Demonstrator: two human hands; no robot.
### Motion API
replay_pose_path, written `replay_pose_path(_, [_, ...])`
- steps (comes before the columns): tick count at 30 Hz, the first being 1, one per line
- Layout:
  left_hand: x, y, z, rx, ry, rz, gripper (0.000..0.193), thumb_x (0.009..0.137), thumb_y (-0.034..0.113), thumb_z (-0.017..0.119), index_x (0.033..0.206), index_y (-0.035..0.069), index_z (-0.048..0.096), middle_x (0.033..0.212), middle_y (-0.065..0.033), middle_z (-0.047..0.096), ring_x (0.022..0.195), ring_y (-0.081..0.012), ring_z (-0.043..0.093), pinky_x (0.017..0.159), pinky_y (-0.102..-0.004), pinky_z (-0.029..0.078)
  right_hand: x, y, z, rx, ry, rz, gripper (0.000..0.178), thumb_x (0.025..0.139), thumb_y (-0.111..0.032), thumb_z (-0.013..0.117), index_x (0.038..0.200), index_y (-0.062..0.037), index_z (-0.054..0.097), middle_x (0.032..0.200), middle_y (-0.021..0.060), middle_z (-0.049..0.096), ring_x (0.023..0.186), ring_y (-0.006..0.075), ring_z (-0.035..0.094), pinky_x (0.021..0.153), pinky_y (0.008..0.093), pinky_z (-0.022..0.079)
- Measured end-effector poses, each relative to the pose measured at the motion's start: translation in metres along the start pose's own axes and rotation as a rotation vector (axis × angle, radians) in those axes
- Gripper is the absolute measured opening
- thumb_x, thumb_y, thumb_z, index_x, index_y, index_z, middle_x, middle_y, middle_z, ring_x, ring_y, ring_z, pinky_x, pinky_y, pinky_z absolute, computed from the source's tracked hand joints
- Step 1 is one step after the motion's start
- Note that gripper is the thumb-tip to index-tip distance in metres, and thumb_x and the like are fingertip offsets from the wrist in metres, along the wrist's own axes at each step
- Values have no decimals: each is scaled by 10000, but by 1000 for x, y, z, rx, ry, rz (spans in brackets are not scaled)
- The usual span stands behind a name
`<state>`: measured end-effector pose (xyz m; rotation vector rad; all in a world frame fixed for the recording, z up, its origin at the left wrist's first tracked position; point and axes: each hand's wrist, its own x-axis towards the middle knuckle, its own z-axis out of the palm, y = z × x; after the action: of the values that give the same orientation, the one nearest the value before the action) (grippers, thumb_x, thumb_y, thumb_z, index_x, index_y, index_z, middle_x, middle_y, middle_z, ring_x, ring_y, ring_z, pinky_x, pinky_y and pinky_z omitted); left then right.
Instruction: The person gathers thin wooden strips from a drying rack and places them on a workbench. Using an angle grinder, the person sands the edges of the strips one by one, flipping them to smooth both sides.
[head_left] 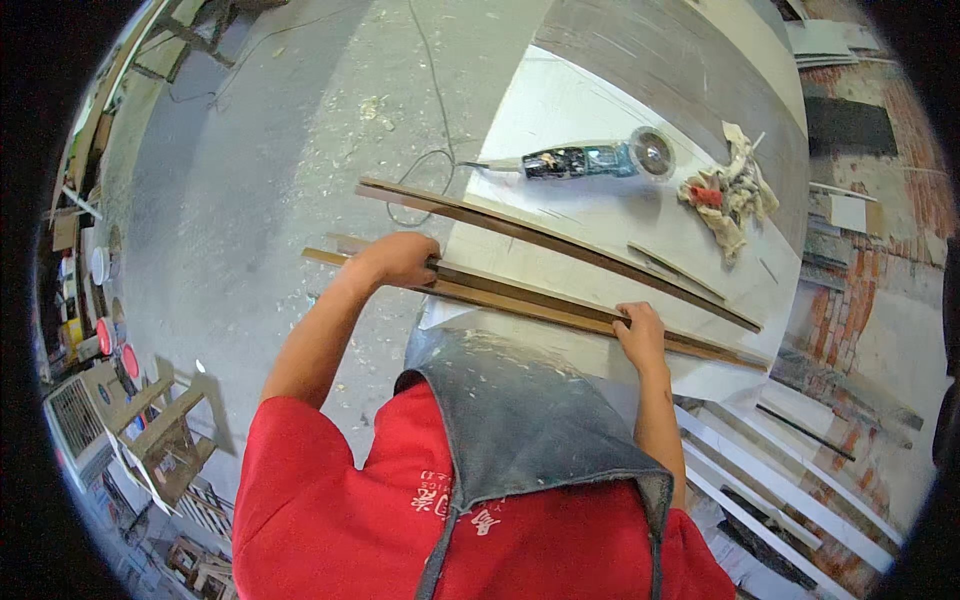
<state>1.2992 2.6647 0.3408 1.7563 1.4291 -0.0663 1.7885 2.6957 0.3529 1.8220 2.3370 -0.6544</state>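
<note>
A long brown angled trim strip [530,299] lies slantwise across the near side of the white board [520,100]. Its left end sticks out past the board's edge over the floor. My left hand [402,260] is closed round it towards that end, while my right hand [640,330] grips it farther right, thumb and fingers over its edges. Beyond it rests a second long brown strip [560,238], which neither hand touches. A short thin offcut [675,270] lies behind the second strip's right half.
An angle grinder [590,160] with a round disc lies at the back of the board, its cord [440,100] trailing onto the floor. Crumpled soiled gloves [730,205] are to its right. White strips [790,490] are at the lower right; a wooden stool [165,440] stands at left.
</note>
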Motion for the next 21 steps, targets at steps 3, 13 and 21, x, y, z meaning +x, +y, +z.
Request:
replay_pose_path(3, [-4, -2, -2, -8, 6, -4, 322, 792, 276, 709, 1026, 56, 732, 970, -230, 724, 919, -443, 686, 812, -509, 537, 1, 1, -4, 7, -16, -38, 305, 826, -189, 768, 1116, -101, 729, 1110, 131, 674, 1084, 354, 614, 943, 462, 491])
replay_pose_path(13, [-14, 5, -11, 123, 126, -22, 176, 812, 166, 683, 930, 39, 708, 959, -217, 714, 940, -422, 681, 830, -503, 537, 5, 1, -9, -59, 32, -160, 314, 798, -110, 772, 1103, -91, 701, 1062, 127, 645, 1039, 358, 612, 909, 464, 513])
replay_pose_path(21, [-10, -3, 6, 242, 288, 58, 68, 808, 109, 673, 849, 56, 680, 949, -148, 685, 1002, -375, 645, 886, -493, 507, 14, 3, -7, -124, -1, -194, 307, 788, -94, 749, 1087, -90, 680, 1071, 133, 640, 1046, 350, 614, 914, 478, 517])
